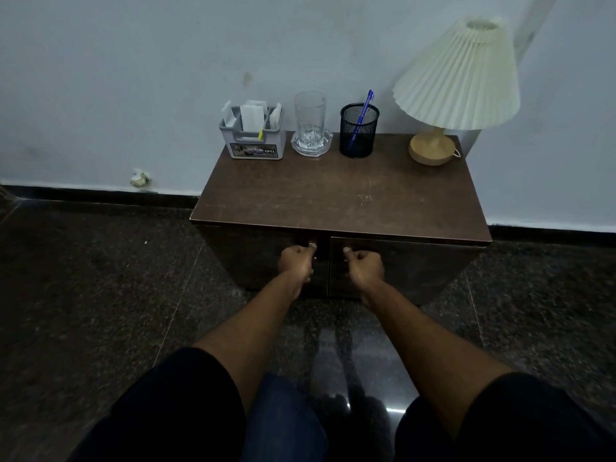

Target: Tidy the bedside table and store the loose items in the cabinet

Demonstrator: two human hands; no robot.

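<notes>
A dark brown bedside cabinet stands against the wall, with two front doors that look closed. My left hand is clenched on the handle of the left door. My right hand is clenched on the handle of the right door; both handles are mostly hidden by my fingers. Along the back of the top stand a grey organiser with white papers, a clear glass on a glass dish, a black mesh cup with a blue pen, and a lamp.
The pale wall rises right behind the cabinet. Dark speckled floor tiles spread to the left, right and front. My knees fill the bottom of the view. A damaged patch marks the wall near the skirting on the left.
</notes>
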